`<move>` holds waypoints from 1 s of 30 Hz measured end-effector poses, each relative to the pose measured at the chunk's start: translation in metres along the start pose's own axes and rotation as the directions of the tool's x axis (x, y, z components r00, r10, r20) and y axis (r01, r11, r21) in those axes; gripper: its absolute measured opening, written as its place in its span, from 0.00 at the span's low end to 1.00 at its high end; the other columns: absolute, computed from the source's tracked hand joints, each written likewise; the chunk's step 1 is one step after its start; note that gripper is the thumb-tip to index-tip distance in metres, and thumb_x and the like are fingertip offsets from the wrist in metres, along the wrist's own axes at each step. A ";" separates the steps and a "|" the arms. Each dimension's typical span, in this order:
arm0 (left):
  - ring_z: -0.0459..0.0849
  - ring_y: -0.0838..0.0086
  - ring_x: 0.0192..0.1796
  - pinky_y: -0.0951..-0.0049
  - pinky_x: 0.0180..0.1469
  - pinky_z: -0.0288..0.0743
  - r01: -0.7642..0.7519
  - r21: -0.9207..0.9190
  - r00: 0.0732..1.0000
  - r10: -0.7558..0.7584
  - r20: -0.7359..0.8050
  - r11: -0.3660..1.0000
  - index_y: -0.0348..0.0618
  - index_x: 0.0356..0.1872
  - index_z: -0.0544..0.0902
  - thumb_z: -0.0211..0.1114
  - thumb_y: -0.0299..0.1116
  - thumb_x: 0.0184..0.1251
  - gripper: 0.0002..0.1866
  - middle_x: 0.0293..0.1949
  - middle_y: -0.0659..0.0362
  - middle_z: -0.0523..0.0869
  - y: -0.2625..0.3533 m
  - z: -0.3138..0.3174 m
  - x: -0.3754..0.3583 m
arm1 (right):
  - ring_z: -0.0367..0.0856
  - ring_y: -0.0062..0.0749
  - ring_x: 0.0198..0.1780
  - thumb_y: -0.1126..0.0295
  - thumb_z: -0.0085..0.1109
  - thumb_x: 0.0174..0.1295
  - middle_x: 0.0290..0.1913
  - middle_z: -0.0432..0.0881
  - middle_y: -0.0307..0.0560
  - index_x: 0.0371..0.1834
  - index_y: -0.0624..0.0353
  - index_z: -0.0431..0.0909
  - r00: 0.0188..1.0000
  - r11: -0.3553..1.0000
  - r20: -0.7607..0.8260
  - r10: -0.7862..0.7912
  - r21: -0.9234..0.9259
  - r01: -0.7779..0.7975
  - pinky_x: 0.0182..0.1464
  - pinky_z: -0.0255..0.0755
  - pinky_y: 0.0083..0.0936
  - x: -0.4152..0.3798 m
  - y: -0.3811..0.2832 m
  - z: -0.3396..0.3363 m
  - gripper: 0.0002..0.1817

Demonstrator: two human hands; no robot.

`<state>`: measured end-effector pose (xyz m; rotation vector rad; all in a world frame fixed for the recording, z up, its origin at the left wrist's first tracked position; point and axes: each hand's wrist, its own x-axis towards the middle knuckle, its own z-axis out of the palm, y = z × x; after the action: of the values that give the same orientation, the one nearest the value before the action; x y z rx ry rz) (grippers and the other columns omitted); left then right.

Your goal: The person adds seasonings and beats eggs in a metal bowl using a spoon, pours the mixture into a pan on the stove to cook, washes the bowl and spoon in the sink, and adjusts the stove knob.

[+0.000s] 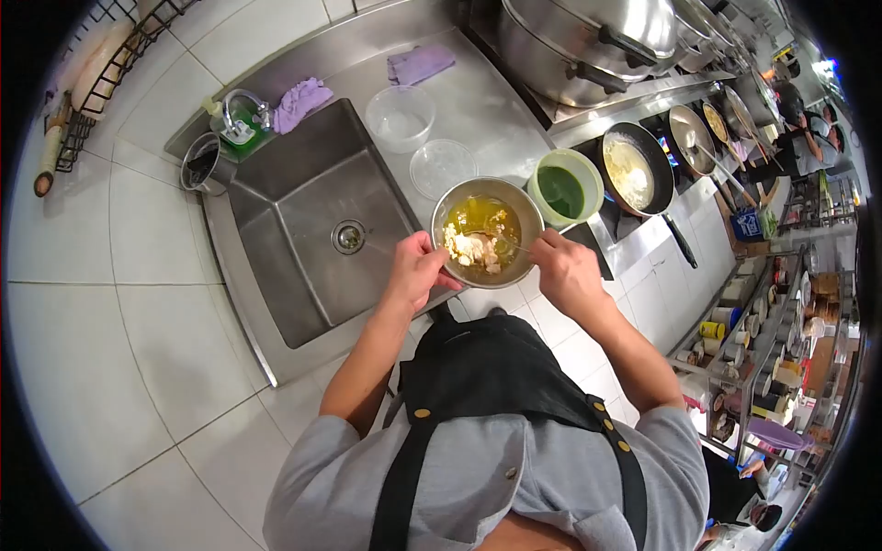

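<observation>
A round metal bowl [529,209] is held up in front of my apron, near the counter's front edge. Yellow, oily-looking liquid [476,213] and pale crumbly chunks [473,250] are inside it. My left hand [418,268] grips the bowl's left rim, thumb on the near side. Closed fingers of my right hand [568,268] hold a thin metal utensil [515,245] that reaches into the bowl; its working end is hidden among the chunks. Just beyond the bowl is a pale green tub [590,167] with dark green liquid.
Left lies a steel sink [294,220]. A clear plastic tub [400,118], a clear lid [445,168] and purple cloths [421,64] rest on the counter. A frying pan [663,179] with pale food and large steel pots [560,55] stand along the stove. Other people [818,138] are farther off.
</observation>
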<state>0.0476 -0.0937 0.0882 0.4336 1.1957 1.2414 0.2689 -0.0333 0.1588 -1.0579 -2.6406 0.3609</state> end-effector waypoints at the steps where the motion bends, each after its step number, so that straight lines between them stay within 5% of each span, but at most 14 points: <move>1: 0.83 0.62 0.20 0.69 0.17 0.80 0.016 -0.004 1.000 -0.016 0.006 1.000 0.35 0.26 0.68 0.54 0.19 0.56 0.04 0.26 0.47 0.80 -0.004 0.007 -0.008 | 0.78 0.47 0.28 0.81 0.50 0.43 0.30 0.75 0.49 0.26 0.61 0.73 1.000 1.000 0.004 -0.009 0.002 0.009 0.29 0.73 0.38 -0.012 0.000 -0.007 0.06; 15: 0.84 0.60 0.21 0.70 0.17 0.80 0.148 0.157 0.898 -0.199 0.393 0.976 0.35 0.26 0.67 0.54 0.19 0.55 0.05 0.25 0.46 0.81 -0.112 0.180 -0.066 | 0.77 0.45 0.25 0.82 0.52 0.45 0.27 0.75 0.47 0.26 0.61 0.75 0.953 0.961 -0.125 0.277 0.051 -0.273 0.27 0.72 0.36 -0.272 0.053 -0.082 0.06; 30: 0.83 0.61 0.18 0.68 0.16 0.80 0.204 0.470 0.573 -0.494 0.654 0.859 0.37 0.22 0.65 0.53 0.17 0.54 0.07 0.22 0.48 0.78 -0.254 0.393 -0.072 | 0.76 0.49 0.29 0.78 0.53 0.49 0.29 0.76 0.47 0.26 0.59 0.77 0.557 0.611 -0.353 0.752 0.056 -0.789 0.30 0.70 0.40 -0.472 0.125 -0.109 0.03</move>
<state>0.5204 -0.1151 0.0668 0.8352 0.6847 0.3695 0.7136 -0.2626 0.1449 -2.0916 -1.7476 0.1580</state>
